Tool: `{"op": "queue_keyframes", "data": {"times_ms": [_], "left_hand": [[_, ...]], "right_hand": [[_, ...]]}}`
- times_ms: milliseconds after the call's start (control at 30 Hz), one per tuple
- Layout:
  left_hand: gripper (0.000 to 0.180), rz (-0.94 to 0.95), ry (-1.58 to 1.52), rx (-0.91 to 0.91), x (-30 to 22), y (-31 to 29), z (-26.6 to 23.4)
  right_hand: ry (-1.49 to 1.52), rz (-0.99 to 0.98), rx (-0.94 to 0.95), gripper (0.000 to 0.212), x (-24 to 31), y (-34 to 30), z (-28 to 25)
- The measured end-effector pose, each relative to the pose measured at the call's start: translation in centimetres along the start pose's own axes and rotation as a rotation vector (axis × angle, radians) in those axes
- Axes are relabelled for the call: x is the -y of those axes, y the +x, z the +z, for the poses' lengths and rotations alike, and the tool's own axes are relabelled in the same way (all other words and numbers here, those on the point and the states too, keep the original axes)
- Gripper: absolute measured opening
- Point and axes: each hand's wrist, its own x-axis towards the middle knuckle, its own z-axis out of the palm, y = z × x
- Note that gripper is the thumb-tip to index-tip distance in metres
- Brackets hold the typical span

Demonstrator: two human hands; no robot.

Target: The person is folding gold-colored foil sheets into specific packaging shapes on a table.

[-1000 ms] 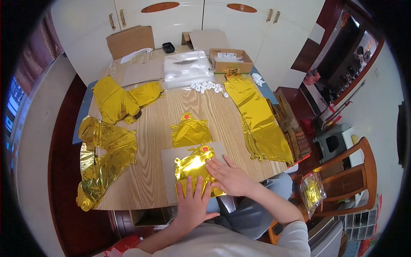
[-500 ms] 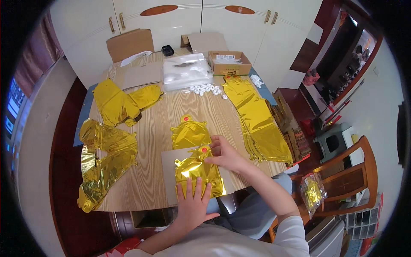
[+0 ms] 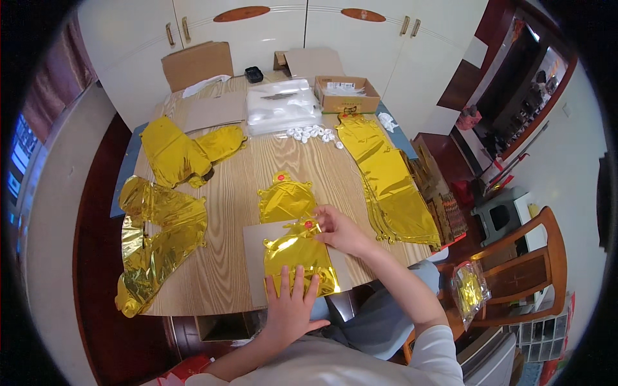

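A gold foil balloon (image 3: 293, 249), folded into a rough square with a red round sticker at its top, lies on a grey cardboard sheet (image 3: 253, 257) at the table's near edge. My left hand (image 3: 288, 309) rests flat on its lower part, fingers spread. At its upper right corner my right hand (image 3: 341, 233) pinches the foil beside the sticker between thumb and fingers. Just beyond, another folded gold foil balloon (image 3: 286, 201), also with a red sticker, lies partly against the first one.
Gold foil balloons lie at the left (image 3: 164, 225), the far left (image 3: 174, 151) and in a long stack (image 3: 389, 180) at the right. Clear plastic bags (image 3: 283, 109), small white rolls (image 3: 312, 134) and an open carton (image 3: 347, 103) stand farther back. A wooden chair (image 3: 534, 270) is at the right.
My right hand has shifted slightly at the balloon's upper corner, and the foil there lies smoother. The left hand stays in place.
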Motion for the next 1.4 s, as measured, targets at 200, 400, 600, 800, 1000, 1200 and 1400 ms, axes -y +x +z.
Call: {"op": "queue_keyframes", "data": {"times_ms": [200,400,600,800,1000,1200,1400], "left_hand": [[0.104,0.009,0.002,-0.015,0.0,0.0,0.2],[0.107,-0.005,-0.022,-0.015,0.0,0.1,0.1],[0.105,-0.02,-0.005,0.045,0.0,0.2,0.0],[0.107,-0.009,0.0,0.025,-0.1,0.2,-0.4],[0.099,0.008,-0.021,0.02,0.6,-0.2,-0.6],[0.096,-0.041,0.009,-0.001,1.8,-1.1,-0.7],[0.095,-0.026,0.005,-0.02,1.7,-1.0,-1.2]], "right_hand": [[-0.52,-0.413,-0.177,0.045,-1.0,-0.1,0.9],[-0.998,-0.566,-0.061,0.049,1.0,-4.0,3.5],[-1.1,-0.518,0.08,0.064,-0.3,-5.0,4.6],[-1.169,-0.439,0.027,0.065,-0.3,-3.0,3.3],[-1.186,-0.43,-0.016,0.066,-0.5,-2.7,3.4],[-1.228,-0.425,-0.035,0.068,-0.3,-2.8,3.6],[-1.296,-0.43,-0.168,0.065,-0.5,-3.4,2.1]]}}
